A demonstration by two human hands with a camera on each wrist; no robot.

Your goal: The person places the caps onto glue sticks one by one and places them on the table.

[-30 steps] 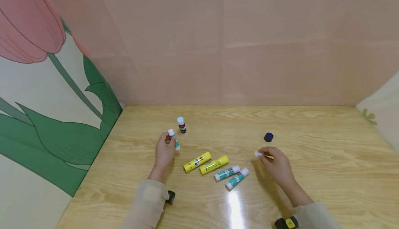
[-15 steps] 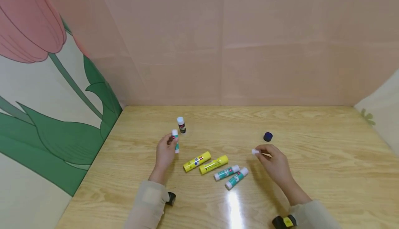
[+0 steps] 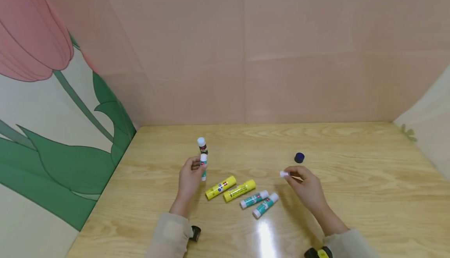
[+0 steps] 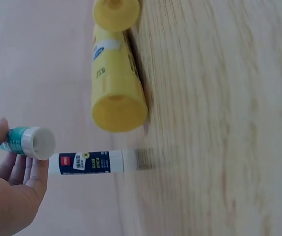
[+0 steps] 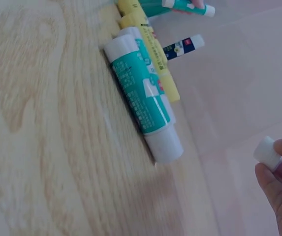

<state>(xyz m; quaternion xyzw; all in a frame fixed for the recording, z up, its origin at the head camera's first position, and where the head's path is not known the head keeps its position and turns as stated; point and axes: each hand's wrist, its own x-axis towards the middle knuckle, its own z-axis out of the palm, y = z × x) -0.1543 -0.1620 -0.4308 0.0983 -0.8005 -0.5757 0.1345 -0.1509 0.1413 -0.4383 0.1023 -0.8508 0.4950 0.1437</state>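
My left hand (image 3: 190,178) grips a teal-and-white glue stick (image 3: 203,174) above the table, white end up. Its bottom end shows as a hollow white ring in the left wrist view. Just behind it a dark-labelled glue stick (image 4: 89,162) stands upright with a white top, partly hidden in the head view. Between thumb and fingertips, my right hand (image 3: 308,189) pinches a small white cap (image 5: 267,153), held off the table. Between the hands lie two yellow glue sticks (image 3: 220,187) and two teal-and-white ones (image 3: 265,205), side by side at a slant.
A dark blue cap (image 3: 299,157) sits on the wooden table (image 3: 369,195) beyond my right hand. A pink backdrop (image 3: 242,55) rises at the table's far edge, and a tulip-printed sheet (image 3: 52,164) borders the left side.
The left hand has moved slightly right with its glue stick, which has turned more upright and now overlaps the dark-labelled one. The right hand has shifted a little left, still pinching the cap.
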